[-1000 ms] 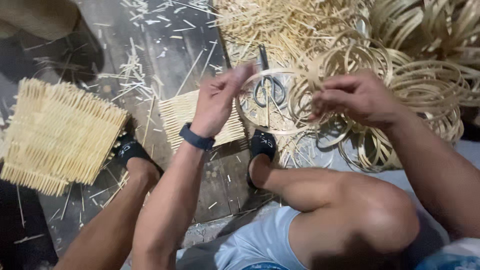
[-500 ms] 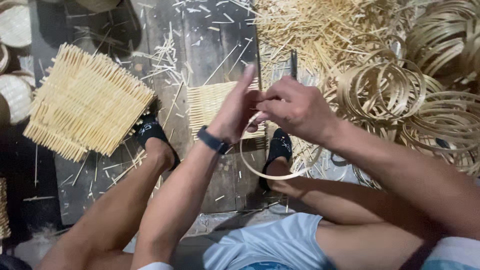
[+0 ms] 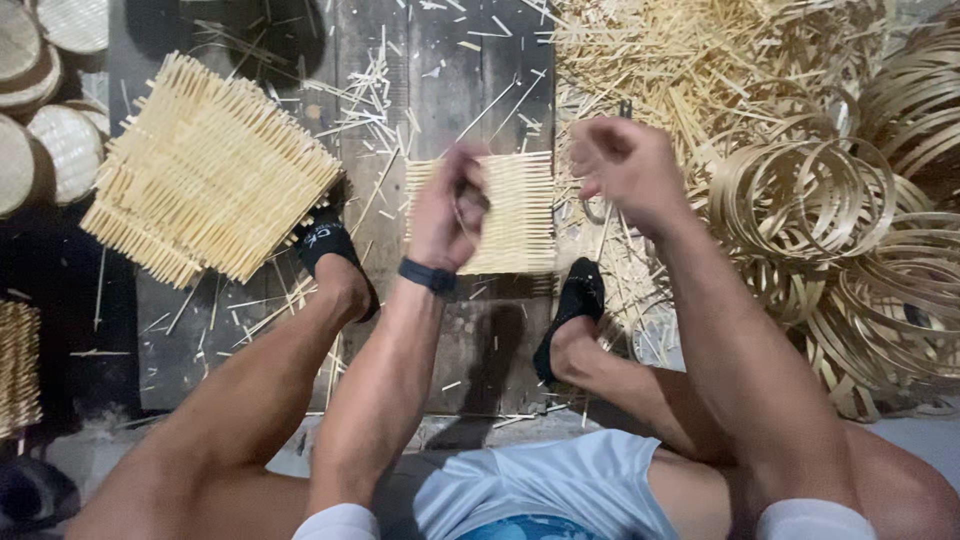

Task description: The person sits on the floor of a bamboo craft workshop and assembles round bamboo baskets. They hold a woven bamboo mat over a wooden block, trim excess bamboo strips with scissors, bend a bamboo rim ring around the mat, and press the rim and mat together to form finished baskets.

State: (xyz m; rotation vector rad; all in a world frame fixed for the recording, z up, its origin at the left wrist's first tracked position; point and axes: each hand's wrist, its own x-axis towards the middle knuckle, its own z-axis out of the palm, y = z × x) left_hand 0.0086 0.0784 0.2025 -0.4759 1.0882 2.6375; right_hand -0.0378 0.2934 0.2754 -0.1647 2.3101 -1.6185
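My left hand (image 3: 447, 205) is blurred with motion above a small flat woven bamboo mat (image 3: 520, 215) that lies on the dark plank floor. Its fingers are closed around what looks like a thin bamboo ring (image 3: 467, 218), only a short arc of which shows. My right hand (image 3: 625, 165) is raised beside the mat's right edge, fingers curled in, with nothing visible in it. The two hands are apart. A wrist band (image 3: 428, 275) sits on my left arm.
A stack of larger square woven mats (image 3: 205, 170) lies at the left. Many bamboo hoops (image 3: 810, 200) are piled on the right, with loose bamboo strips (image 3: 700, 60) behind them. Round woven baskets (image 3: 45, 110) stand at the far left. My feet in black socks (image 3: 335, 255) rest on the planks.
The hands were together on the thin ring half a second ago. They have since separated: the left keeps the ring over the small mat, and the right has lifted off to the right.
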